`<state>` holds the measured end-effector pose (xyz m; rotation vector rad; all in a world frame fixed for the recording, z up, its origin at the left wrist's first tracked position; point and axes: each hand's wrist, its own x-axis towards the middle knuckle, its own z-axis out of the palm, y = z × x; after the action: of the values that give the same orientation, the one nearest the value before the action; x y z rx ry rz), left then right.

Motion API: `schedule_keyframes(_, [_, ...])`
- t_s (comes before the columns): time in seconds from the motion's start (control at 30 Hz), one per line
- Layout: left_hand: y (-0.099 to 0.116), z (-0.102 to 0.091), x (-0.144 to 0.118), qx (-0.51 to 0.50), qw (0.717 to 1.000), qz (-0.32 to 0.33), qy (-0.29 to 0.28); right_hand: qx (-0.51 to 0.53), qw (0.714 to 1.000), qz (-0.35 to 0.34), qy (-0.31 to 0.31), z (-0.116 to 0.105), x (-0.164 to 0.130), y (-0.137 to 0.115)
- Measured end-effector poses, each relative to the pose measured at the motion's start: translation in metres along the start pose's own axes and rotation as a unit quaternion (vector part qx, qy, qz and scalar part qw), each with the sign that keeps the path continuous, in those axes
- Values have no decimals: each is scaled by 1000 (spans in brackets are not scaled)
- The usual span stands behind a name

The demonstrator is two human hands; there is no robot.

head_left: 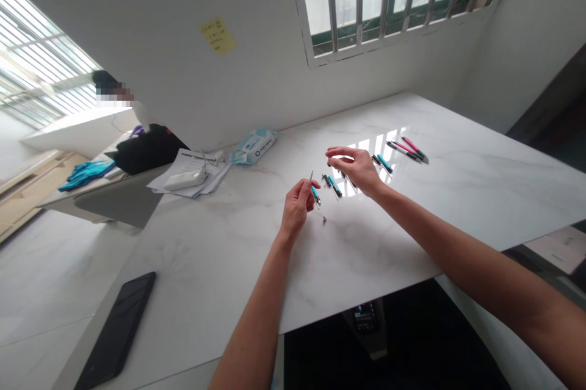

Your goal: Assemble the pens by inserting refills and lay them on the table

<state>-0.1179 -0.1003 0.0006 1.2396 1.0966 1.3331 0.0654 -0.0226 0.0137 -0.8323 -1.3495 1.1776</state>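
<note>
Nearest, at the left edge of the white marble table, a black phone lies flat, well apart from the hands. Two bare forearms reach up from the near edge toward the middle of the table.

The left hand is raised a little above the surface, wrist bent, fingers curled in and pinched on a teal pen. The pen stands tilted, its thin metal end up and its tip pointing down toward a small dark piece that lies on the table just below it.

The right hand hovers just to the right and a bit farther, palm down, fingers loosely bent and close together at the tips; whether something small sits between them I cannot tell.

Under and beyond that hand lie several teal pens, and farther right a few pink pens side by side.

Far left, a pack of wet wipes, a stack of papers and a black bag rest near the wall.
</note>
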Motion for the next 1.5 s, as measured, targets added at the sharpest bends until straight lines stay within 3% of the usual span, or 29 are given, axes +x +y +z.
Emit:
schedule_keyframes(0.2, [-7,-8,4,-3,1000,-2,9,39,997,54,-48,-5,5,10])
schedule_keyframes(0.4, [-11,-18,7,-10,999,-12,50,-102,990,-32,-96,-4,-7,-8])
schedule_keyframes(0.6, [-9,-19,5,-16,997,-37,63,-319,909,-118,-242,-17,-41,-31])
schedule_keyframes(0.77, [-10,-18,7,-20,997,-43,57,-411,857,-95,-295,-21,-71,-30])
schedule_keyframes(0.9, [-10,-17,7,-25,997,-42,55,-424,841,-66,-329,-9,-86,-23])
schedule_keyframes(1.07, [-10,-18,5,-30,997,-37,59,-420,849,-49,-316,2,-91,-16])
schedule_keyframes(1.23, [-10,-16,5,-35,997,-32,53,-388,865,-51,-314,-1,-88,-10])
schedule_keyframes(1.37, [-9,-13,5,-36,998,-17,55,-283,916,-43,-283,2,-81,-10])
schedule_keyframes(1.5, [-8,-9,3,-40,998,-2,41,-177,968,-35,-175,16,-60,-10])
